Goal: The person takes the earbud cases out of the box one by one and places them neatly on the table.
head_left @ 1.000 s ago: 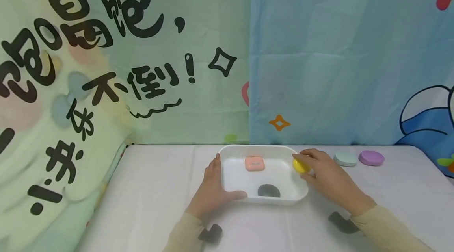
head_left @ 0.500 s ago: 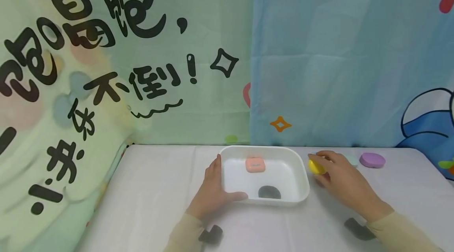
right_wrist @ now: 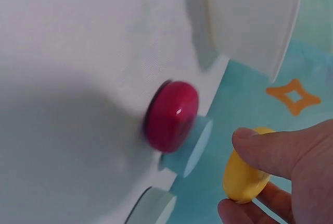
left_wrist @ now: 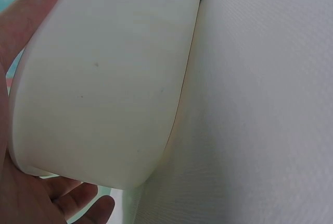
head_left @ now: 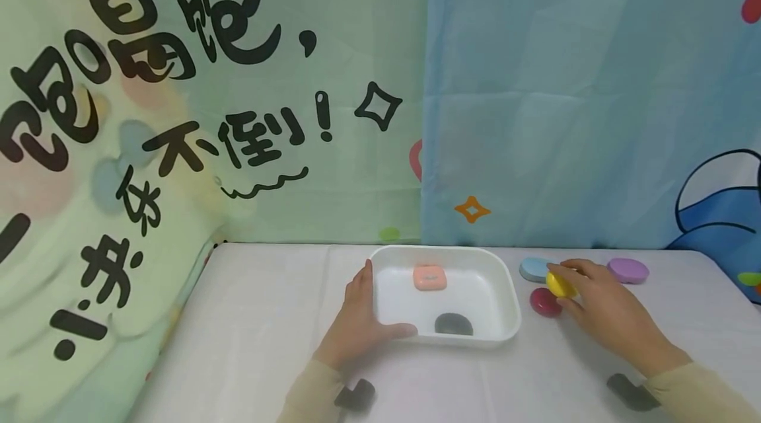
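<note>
A white rectangular tray (head_left: 505, 304) stands on the table, and my left hand (head_left: 362, 317) grips its near left corner, thumb along the front rim and fingers along the end wall. In the left wrist view the fingers (left_wrist: 78, 200) curl by the tray's outer wall (left_wrist: 104, 88). My right hand (head_left: 612, 307) pinches a yellow oval soap-like bar (right_wrist: 242, 182) between thumb and fingers, to the right of the tray. Inside the tray are a pink squarish bar (head_left: 429, 277) and a dark grey rounded piece (head_left: 454, 324), cut off by the front wall.
Right of the tray lie a crimson oval piece (head_left: 544, 303) and a light blue one (head_left: 534, 269). A purple piece (head_left: 628, 271) lies farther right. The right wrist view shows a pale mint piece (right_wrist: 151, 207). Printed cloth (head_left: 571, 112) hangs behind the table.
My right hand has moved from over the tray's right rim out to the right with the yellow bar, uncovering the crimson and light blue pieces. My left hand stays on the tray.
</note>
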`<state>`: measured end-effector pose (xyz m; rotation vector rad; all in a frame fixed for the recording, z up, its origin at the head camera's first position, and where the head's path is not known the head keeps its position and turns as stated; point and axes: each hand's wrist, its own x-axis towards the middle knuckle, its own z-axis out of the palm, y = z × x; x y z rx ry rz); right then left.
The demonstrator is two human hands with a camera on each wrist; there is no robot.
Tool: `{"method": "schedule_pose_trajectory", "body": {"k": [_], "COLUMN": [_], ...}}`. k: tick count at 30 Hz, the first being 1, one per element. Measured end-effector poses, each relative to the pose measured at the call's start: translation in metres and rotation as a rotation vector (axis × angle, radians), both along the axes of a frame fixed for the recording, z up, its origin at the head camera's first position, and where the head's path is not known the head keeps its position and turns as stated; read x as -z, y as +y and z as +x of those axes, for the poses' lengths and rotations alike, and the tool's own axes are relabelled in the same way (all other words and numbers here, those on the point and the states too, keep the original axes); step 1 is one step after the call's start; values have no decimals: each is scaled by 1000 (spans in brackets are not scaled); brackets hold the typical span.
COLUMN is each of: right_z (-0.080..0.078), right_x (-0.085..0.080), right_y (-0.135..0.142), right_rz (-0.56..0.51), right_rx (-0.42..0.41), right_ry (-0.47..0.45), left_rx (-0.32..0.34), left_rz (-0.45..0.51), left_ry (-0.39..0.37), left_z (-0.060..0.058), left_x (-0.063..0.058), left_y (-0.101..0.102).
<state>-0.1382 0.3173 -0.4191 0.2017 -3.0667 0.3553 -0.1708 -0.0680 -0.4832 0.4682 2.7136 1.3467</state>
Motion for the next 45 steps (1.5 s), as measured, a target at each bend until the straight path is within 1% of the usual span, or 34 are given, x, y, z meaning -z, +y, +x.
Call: {"method": "schedule_pose_trajectory", "body": {"k": [7,15,17,23,28,32,37,45], "right_z": [1,2,2,0,-1,-1,-1,-1], "right_x": [8,15,17,23,28,31,34,36], "right_y": [13,25,28,39,47,50,52,52], "right_rz": [10,44,43,38,41,38,32,27], "right_rx": [-10,-31,-26,21,43,58,51,25], "right_ry": [32,45,29,-59,-94,-128,-144,-152], "left_rx": [-2,-9,-11,-14,-14,-11,-15,-14], "left_rz": [-9,-4,-10,-15,-11,-27,-32,-26], "left_ry": [1,-14,-16,-20,-16,-15,-25,-15], "left_z": [-1,3,4,3,3,3,3,4], "left_x": [2,-5,-6,-6,-5,-5,-6,-7], "left_y": [1,1,1,1,1,1,2,1]}}
